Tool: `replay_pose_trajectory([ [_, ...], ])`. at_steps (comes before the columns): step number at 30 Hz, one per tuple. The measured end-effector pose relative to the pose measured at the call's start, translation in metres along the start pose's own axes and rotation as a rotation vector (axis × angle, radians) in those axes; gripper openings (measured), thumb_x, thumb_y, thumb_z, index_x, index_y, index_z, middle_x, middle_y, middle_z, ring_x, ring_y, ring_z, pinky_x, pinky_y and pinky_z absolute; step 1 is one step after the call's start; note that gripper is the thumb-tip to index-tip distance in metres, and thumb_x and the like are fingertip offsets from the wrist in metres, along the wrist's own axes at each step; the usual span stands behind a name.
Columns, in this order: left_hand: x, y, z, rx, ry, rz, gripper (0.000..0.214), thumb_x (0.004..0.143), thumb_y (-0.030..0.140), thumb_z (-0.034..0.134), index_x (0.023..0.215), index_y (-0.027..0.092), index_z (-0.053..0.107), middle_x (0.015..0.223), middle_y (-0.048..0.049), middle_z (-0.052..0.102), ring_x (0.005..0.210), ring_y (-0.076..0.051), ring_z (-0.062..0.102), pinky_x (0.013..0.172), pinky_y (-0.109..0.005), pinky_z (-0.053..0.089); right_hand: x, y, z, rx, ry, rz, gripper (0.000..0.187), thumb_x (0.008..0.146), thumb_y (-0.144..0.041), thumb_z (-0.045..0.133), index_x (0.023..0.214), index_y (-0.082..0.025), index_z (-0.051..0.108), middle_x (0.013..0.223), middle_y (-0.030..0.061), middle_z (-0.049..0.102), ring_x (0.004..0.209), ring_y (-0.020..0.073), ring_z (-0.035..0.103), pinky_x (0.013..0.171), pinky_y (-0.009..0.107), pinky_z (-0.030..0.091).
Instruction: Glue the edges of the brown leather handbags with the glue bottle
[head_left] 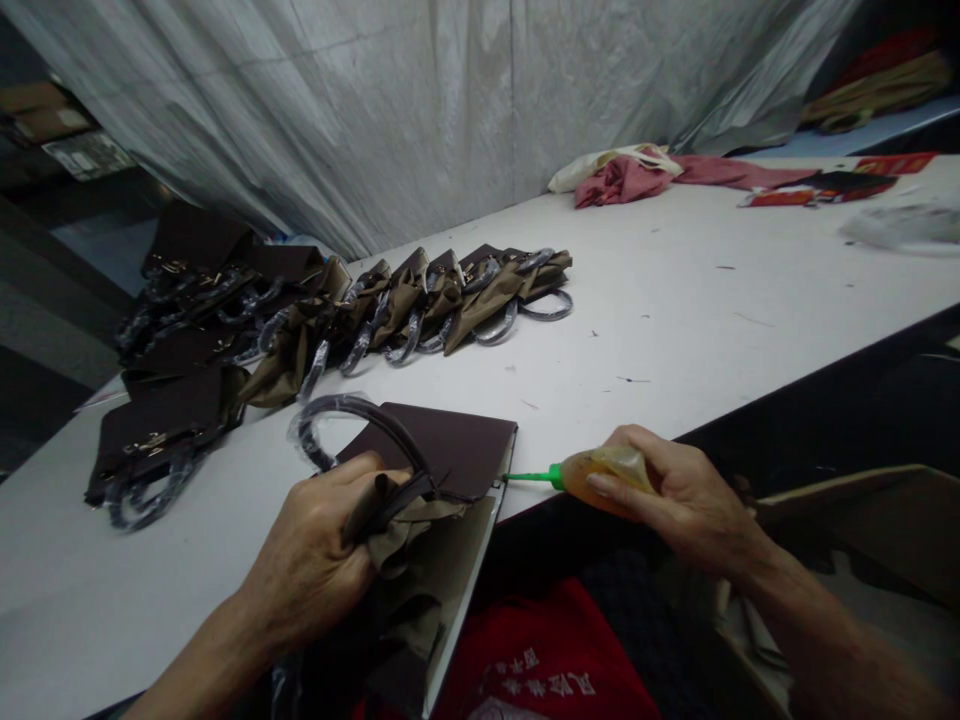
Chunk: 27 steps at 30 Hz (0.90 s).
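A dark brown handbag (450, 450) lies at the front edge of the white table (675, 300), with its plastic-wrapped handle (330, 415) curving up on the left. My left hand (315, 560) is closed on the bag's top flap and olive lining, pulling them back. My right hand (675, 495) grips a soft amber glue bottle (604, 475). Its green nozzle (529, 477) touches the bag's right edge.
A row of several brown and olive handbags (420, 300) with wrapped handles lies across the middle of the table, more stacked at the left (172, 330). Pink cloth (622, 180) and red papers (825, 190) lie far right. A grey plastic sheet (412, 100) hangs behind. Red fabric (555, 660) is on my lap.
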<state>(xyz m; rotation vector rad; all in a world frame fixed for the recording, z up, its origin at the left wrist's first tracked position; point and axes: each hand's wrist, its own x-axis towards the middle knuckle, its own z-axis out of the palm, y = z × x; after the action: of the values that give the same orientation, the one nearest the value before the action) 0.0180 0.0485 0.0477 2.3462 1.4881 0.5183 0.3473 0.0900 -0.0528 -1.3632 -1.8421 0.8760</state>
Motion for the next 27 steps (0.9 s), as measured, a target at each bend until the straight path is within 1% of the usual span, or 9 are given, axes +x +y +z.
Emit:
replay_pose_trajectory([
  [3,-0.002,-0.003,0.000,0.022,-0.035,0.011,0.027,0.095,0.034,0.050,0.099,0.021,0.073,0.080,-0.0046,0.065,0.075,-0.018,0.065,0.070,-0.029,0.054,0.001,-0.001,0.000,-0.022,0.047,-0.002,0.034,0.089,-0.052,0.059,0.077,-0.021,0.053,0.063,-0.0016,0.051,0.055,0.0146,0.046,0.051,0.028,0.036],
  [6,-0.003,-0.006,-0.001,0.025,-0.031,0.019,0.027,0.096,0.034,0.049,0.095,0.020,0.072,0.078,-0.0042,0.064,0.075,-0.018,0.065,0.071,-0.029,0.055,0.003,-0.001,0.001,0.006,0.003,-0.014,0.033,0.090,-0.051,0.058,0.077,-0.021,0.053,0.063,-0.0016,0.051,0.056,0.0145,0.047,0.052,0.027,0.037],
  [10,-0.003,-0.006,0.000,0.037,-0.017,0.028,0.028,0.096,0.035,0.049,0.098,0.020,0.072,0.080,-0.0049,0.065,0.077,-0.018,0.066,0.071,-0.029,0.055,0.004,-0.005,0.002,-0.045,0.055,-0.054,0.035,0.090,-0.052,0.057,0.075,-0.021,0.052,0.062,-0.0018,0.050,0.053,0.0136,0.045,0.051,0.027,0.036],
  [13,-0.003,-0.006,0.000,0.031,-0.022,0.022,0.028,0.096,0.034,0.048,0.099,0.019,0.072,0.083,-0.0058,0.066,0.078,-0.018,0.066,0.070,-0.029,0.054,0.005,-0.008,0.000,-0.043,-0.010,-0.088,0.033,0.090,-0.050,0.058,0.075,-0.021,0.053,0.062,-0.0015,0.051,0.054,0.0136,0.046,0.051,0.026,0.036],
  [17,-0.004,-0.005,-0.001,0.027,-0.031,0.020,0.028,0.096,0.033,0.047,0.096,0.019,0.072,0.083,-0.0056,0.066,0.074,-0.017,0.065,0.066,-0.027,0.053,0.007,-0.007,-0.001,-0.052,0.058,-0.052,0.035,0.089,-0.052,0.059,0.074,-0.021,0.052,0.061,-0.0018,0.050,0.053,0.0140,0.045,0.051,0.027,0.035],
  [21,-0.002,-0.005,0.000,0.030,-0.012,0.029,0.026,0.096,0.033,0.049,0.093,0.020,0.071,0.080,-0.0039,0.066,0.072,-0.016,0.065,0.065,-0.026,0.052,0.004,-0.005,0.000,0.008,-0.039,-0.032,0.032,0.089,-0.050,0.060,0.076,-0.021,0.054,0.063,-0.0015,0.053,0.056,0.0146,0.047,0.051,0.026,0.037],
  [25,0.000,-0.005,0.002,0.024,0.006,0.010,0.023,0.094,0.032,0.052,0.096,0.020,0.072,0.082,-0.0032,0.067,0.071,-0.016,0.065,0.061,-0.025,0.051,-0.003,-0.007,0.003,0.021,0.019,-0.030,0.033,0.091,-0.051,0.058,0.078,-0.021,0.055,0.063,-0.0013,0.052,0.055,0.0144,0.047,0.051,0.028,0.036],
  [27,0.000,-0.004,0.002,0.021,0.003,0.016,0.023,0.094,0.030,0.051,0.095,0.020,0.072,0.083,-0.0037,0.067,0.072,-0.016,0.066,0.063,-0.026,0.051,-0.006,-0.008,0.006,0.041,0.017,-0.035,0.032,0.091,-0.051,0.058,0.080,-0.021,0.056,0.065,-0.0010,0.053,0.056,0.0147,0.048,0.052,0.028,0.036],
])
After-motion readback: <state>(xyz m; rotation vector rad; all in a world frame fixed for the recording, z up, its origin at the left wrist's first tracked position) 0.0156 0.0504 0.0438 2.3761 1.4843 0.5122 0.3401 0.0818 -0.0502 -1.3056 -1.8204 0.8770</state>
